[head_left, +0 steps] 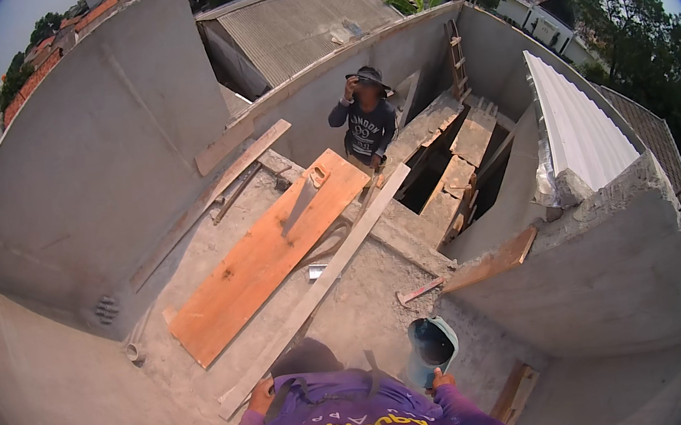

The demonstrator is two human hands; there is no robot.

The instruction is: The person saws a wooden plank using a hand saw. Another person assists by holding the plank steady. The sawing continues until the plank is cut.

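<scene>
My right hand [441, 378] is closed on the edge of a light-blue, open-topped thing [422, 371] with a dark inside. Whether that is a cap or a small pail, I cannot make out. By my dark trouser leg is my left hand [261, 396], its fingers bent and partly hidden, close to the near end of a long pale plank [316, 289]. A wide orange-brown board [249, 267] lies beyond the plank. On the board rests a handsaw [304, 200] with a wooden handle. A hammer [420, 291] lies on the concrete, ahead of my right hand.
Another person [367, 123] stands past the board, one hand raised to a hat. Right of them, rough boards [446, 198] span dark floor openings. Grey plastered walls [101, 158] surround the concrete floor. A white corrugated sheet [583, 125] leans at right; a pipe end [134, 353] protrudes at left.
</scene>
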